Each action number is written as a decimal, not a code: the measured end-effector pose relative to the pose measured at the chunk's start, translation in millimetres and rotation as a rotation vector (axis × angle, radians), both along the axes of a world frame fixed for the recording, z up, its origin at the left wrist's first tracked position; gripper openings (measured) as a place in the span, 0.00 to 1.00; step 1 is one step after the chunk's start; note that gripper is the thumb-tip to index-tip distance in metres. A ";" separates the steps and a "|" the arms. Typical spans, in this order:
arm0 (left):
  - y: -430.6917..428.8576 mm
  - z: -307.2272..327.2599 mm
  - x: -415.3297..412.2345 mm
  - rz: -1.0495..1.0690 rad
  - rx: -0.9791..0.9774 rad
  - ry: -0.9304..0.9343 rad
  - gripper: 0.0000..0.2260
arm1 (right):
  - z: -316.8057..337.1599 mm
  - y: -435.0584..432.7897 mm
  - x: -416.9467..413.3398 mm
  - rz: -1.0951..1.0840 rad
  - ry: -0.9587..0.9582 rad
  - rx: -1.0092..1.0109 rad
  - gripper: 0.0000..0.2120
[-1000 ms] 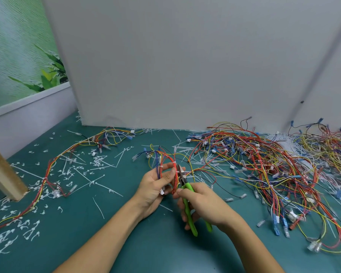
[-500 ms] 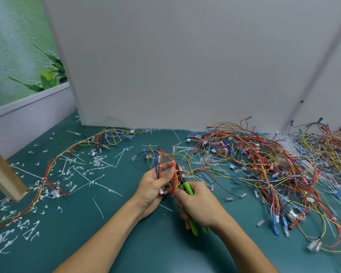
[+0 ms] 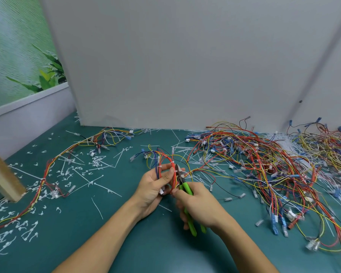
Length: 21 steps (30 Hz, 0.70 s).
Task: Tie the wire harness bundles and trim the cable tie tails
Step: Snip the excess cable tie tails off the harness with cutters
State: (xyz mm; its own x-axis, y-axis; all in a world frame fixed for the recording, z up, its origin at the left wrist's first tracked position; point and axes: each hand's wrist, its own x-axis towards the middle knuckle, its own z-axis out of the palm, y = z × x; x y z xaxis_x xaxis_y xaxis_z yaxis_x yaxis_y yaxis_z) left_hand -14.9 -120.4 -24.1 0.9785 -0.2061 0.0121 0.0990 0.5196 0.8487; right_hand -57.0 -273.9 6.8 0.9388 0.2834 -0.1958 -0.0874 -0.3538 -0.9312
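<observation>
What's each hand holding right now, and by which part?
Left hand grips the looped wire bundle at its near side, thumb pressed across it. Right hand grips the green cutters by the handles, blades at the bundle.

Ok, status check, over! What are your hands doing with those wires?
Left hand holds wire harness bundle. Right hand grips green-handled cutters, jaws at the bundle. Loose harness pile right, not blocking.

A teal tabletop (image 3: 71, 229) meets a pale grey partition (image 3: 185, 66), with a leafy green mural (image 3: 18, 56) left.
</observation>
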 end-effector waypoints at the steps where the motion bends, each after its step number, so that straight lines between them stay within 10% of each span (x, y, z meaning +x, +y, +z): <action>1: -0.1 -0.1 -0.3 -0.006 0.005 -0.007 0.11 | -0.3 -0.3 0.4 -0.007 -0.013 -0.012 0.11; 21: -6.2 -3.4 -2.3 0.053 0.197 -0.075 0.18 | 0.8 -1.2 0.3 0.045 -0.049 -0.045 0.06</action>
State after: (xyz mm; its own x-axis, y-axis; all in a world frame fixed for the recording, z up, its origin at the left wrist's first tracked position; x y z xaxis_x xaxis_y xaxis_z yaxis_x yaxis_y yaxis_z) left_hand -17.2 -126.6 -27.6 0.9859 -0.1600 0.0494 0.0090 0.3456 0.9383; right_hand -56.7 -275.1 7.7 0.9341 0.3176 -0.1631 -0.0248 -0.3980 -0.9170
